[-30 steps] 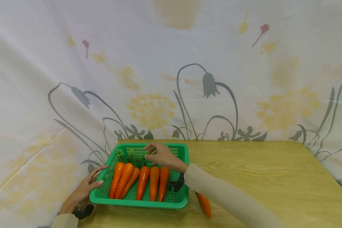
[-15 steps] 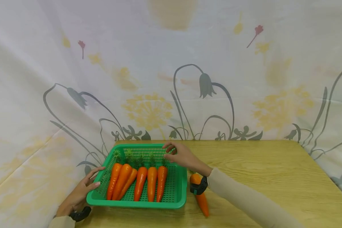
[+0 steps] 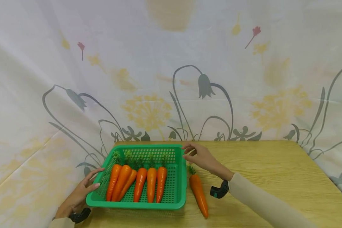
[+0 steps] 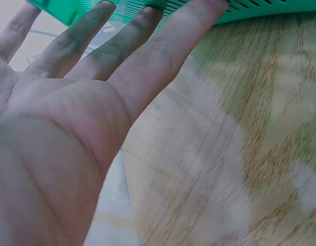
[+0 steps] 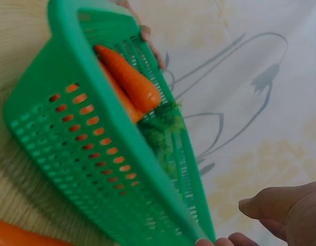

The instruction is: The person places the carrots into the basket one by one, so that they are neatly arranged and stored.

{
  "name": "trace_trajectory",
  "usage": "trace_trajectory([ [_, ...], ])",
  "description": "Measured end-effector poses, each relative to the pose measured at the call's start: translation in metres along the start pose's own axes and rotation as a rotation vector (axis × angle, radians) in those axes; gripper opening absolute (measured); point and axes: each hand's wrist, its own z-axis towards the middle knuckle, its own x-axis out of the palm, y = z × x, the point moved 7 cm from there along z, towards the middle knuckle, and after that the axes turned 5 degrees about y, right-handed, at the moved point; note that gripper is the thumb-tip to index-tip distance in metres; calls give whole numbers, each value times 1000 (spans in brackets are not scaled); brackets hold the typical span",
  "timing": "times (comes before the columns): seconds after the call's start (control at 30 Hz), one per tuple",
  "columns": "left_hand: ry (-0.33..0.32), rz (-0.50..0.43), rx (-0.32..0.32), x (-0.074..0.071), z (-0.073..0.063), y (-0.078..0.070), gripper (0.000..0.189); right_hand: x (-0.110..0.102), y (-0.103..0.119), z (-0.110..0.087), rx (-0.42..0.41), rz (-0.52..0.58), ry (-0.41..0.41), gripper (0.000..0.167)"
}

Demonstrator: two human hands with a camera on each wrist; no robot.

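Note:
A green plastic basket (image 3: 136,205) holds several orange carrots (image 3: 140,184) side by side, their leafy green tops toward its back wall. My left hand (image 3: 79,193) touches the basket's left side with straight, spread fingers, and in the left wrist view its fingertips meet the slotted green wall. At the basket's back right corner is my right hand (image 3: 200,157), fingers bent loosely with nothing in them. The right wrist view shows its fingertips right at the rim. One more carrot (image 3: 199,196) lies on the table just outside the basket's right side, below this hand.
The wood-grain table (image 3: 262,177) extends to the right of the basket. Behind and to the left hangs a pale cloth (image 3: 148,79) printed with flowers, meeting the table's back edge.
My right hand has moved right, from over the carrot tops inside the basket to its back right corner. The carrot outside is now fully uncovered. My left hand stays at the basket's side.

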Motion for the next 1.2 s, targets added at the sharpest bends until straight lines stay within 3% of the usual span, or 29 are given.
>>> trace_trajectory([
  [0.33,-2,19,-10,-1,-1,0,57,-8,-35,-26,78,-67,-15,29],
  [0.67,0,4,-21,0,-1,2,57,-4,-59,-47,118,-52,11,32],
  [1.03,-10,25,-16,-2,0,0,56,11,-75,-54,193,38,90,46],
  [1.2,-9,38,-10,-1,0,0,56,17,-75,-55,188,-5,115,48],
])
